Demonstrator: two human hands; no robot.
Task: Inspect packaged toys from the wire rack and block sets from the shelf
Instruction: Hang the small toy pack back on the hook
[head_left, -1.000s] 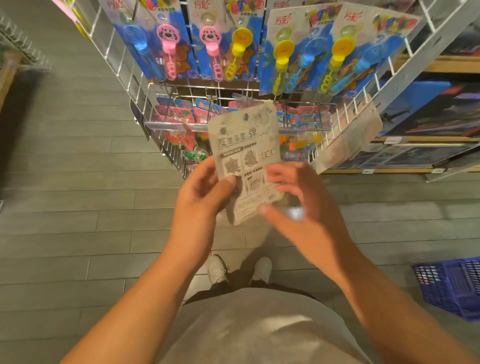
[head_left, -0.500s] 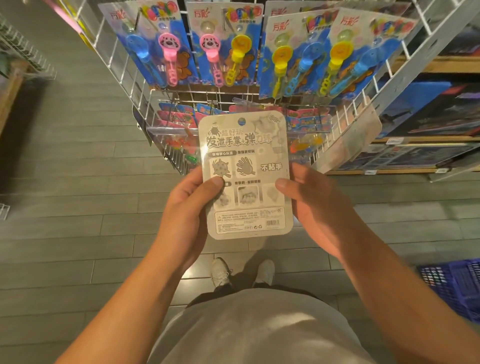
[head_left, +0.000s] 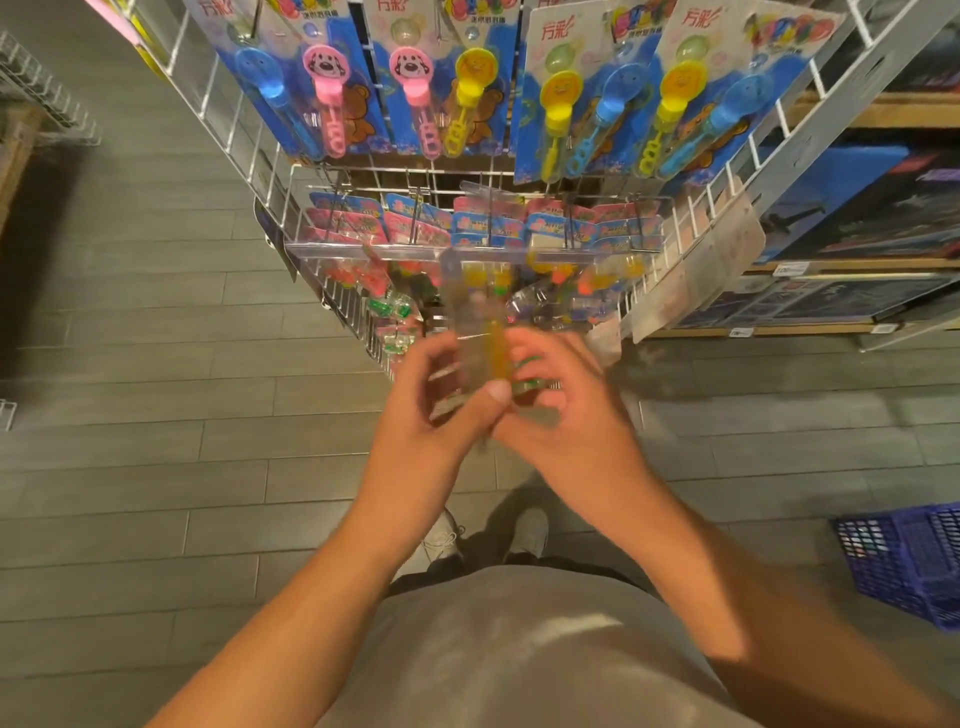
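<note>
**A:** Clear plastic and a yellow streak are all that is showing of the toy pack (head_left: 480, 332) now. You are holding it upright, edge-on to the camera, just in front of the wire rack (head_left: 691, 228).

**B:** What are my hands doing?

**A:** Your left hand (head_left: 431, 421) is gripping its lower end, thumb pressing up against the pack. Your right hand (head_left: 566, 410) is curling its fingers round the other side. Both are blurring with motion.

**B:** And what has changed?

**A:** Half a second ago you were holding the pack flat, its grey printed back facing you. Now it is turning, so the back has been read and the front is coming round.

**B:** So where is that leaving the job?

**A:** I am judging that you are midway through checking this one toy. The bubble wand cards (head_left: 452, 88) are hanging untouched above, and the boxed sets on the wooden shelf (head_left: 831, 265) to your right are waiting. A blue basket (head_left: 914, 566) is sitting on the floor nearby.
</note>
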